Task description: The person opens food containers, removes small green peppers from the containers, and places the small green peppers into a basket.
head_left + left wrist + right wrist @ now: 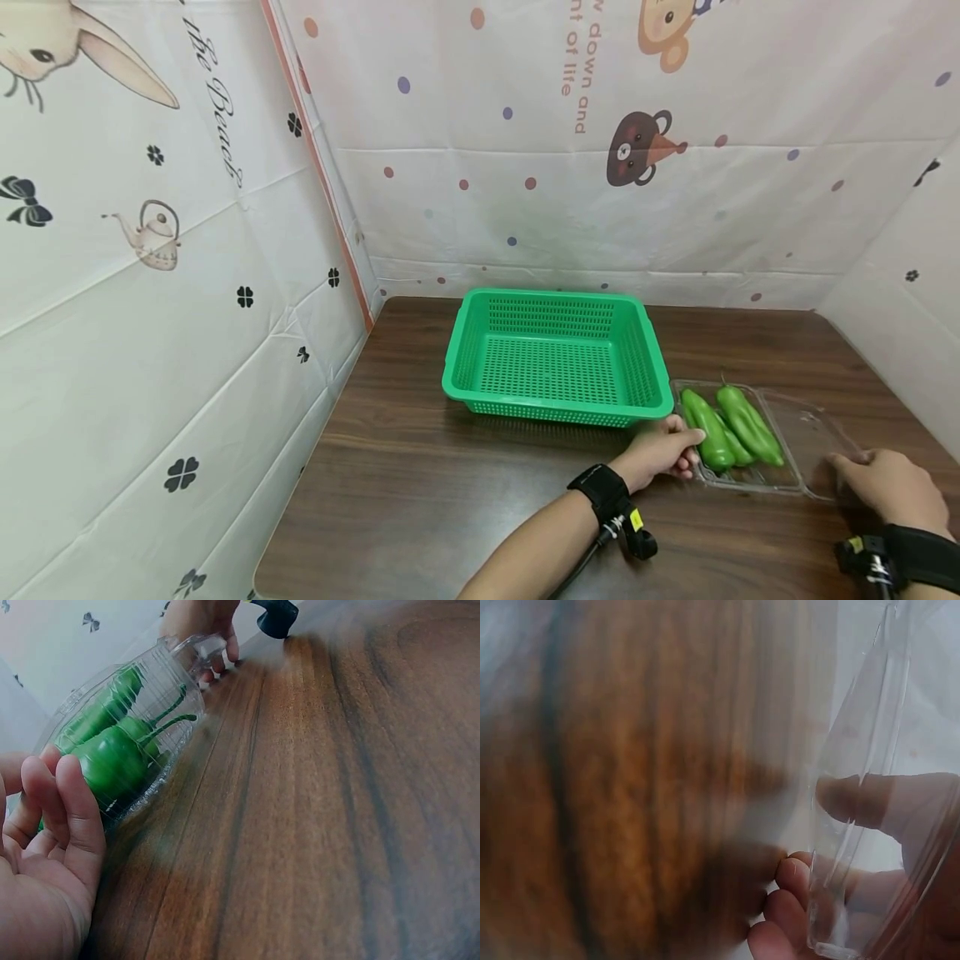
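Observation:
A clear plastic clamshell container (750, 486) lies on the brown table, right of centre, with green peppers (731, 425) inside. Its clear lid (806, 429) lies folded open to the right. My left hand (675, 446) grips the container's left edge, fingertips against the nearest pepper's side. In the left wrist view the peppers (112, 754) show through the clear wall beside my left hand (45, 769). My right hand (862, 467) pinches the lid's near right corner. The right wrist view shows the lid (870, 727) held between my right hand's (817, 840) thumb and fingers.
A green mesh basket (555, 412) stands with nothing in it just left of the container, at the table's middle. Patterned sheets wall in the table (450, 467) on the left, back and right. Bare wood lies in front of the basket.

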Tool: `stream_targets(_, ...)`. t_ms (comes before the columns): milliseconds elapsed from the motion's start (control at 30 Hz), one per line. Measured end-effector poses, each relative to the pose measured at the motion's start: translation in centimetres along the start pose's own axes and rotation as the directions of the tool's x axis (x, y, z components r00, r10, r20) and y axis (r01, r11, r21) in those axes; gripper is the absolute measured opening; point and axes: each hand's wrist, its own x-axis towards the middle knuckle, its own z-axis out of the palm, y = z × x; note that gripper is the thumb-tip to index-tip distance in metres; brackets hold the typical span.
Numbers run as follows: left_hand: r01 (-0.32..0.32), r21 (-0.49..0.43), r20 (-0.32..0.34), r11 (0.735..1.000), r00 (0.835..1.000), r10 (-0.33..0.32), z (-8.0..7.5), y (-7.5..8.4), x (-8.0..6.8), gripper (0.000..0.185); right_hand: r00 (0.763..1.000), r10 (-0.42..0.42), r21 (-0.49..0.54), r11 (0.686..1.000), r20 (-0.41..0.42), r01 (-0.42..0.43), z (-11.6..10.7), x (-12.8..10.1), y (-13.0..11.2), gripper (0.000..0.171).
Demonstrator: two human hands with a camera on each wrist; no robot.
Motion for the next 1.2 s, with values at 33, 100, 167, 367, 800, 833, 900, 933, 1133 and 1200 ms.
stream_targets(33, 0.000, 0.006, -0.005, 1.000, 1.000, 0.000, 0.0, 0.0, 0.0, 0.032, 1.000, -0.004, 0.006, 1.000, 0.004, 0.004, 0.0, 0.0, 0.0, 0.048)
stream_targets(100, 0.001, 0.016, -0.015, 1.000, 1.000, -0.001, 0.1, 0.0, 0.0, 0.032, 1.000, -0.013, 0.018, 1.000, 0.010, 0.013, -0.1, 0.0, 0.0, 0.045)
stream_targets(167, 0.003, 0.016, -0.016, 1.000, 1.000, -0.003, 0.1, 0.0, 0.0, 0.032, 1.000, -0.019, 0.030, 0.999, 0.012, 0.019, -0.1, -0.1, 0.0, 0.042)
stream_targets(367, 0.006, 0.015, -0.018, 1.000, 1.000, -0.006, 0.1, 0.1, -0.1, 0.031, 1.000, -0.017, 0.014, 1.000, 0.026, 0.017, -0.3, 0.2, -0.1, 0.047)
stream_targets(800, 0.016, 0.024, -0.024, 1.000, 1.000, -0.015, 0.1, 0.5, -0.3, 0.030, 0.998, -0.051, 0.077, 0.996, 0.048, 0.047, -1.0, -0.5, -0.1, 0.048)
stream_targets(833, 0.015, 0.024, -0.023, 1.000, 1.000, -0.014, 0.1, 0.5, -0.3, 0.030, 0.997, -0.050, 0.076, 0.996, 0.053, 0.046, -1.1, -0.6, -0.2, 0.047)
stream_targets(900, 0.013, 0.025, -0.022, 1.000, 1.000, -0.012, 0.1, 0.4, -0.3, 0.030, 0.997, -0.052, 0.070, 0.996, 0.054, 0.048, -1.3, -0.7, -0.3, 0.046)
stream_targets(933, 0.013, 0.026, -0.020, 1.000, 1.000, -0.012, 0.1, 0.4, -0.3, 0.030, 0.997, -0.055, 0.068, 0.996, 0.056, 0.051, -1.4, -0.7, -0.4, 0.046)
stream_targets(1133, 0.010, 0.021, -0.012, 1.000, 1.000, -0.010, 0.0, 0.4, -0.2, 0.030, 0.996, -0.060, 0.046, 0.997, 0.073, 0.056, -1.6, -0.6, -0.5, 0.045)
stream_targets(1200, 0.009, 0.015, -0.014, 1.000, 1.000, -0.009, 0.0, 0.4, -0.2, 0.030, 0.995, -0.061, 0.026, 0.998, 0.078, 0.060, -1.7, -0.3, -0.5, 0.045)
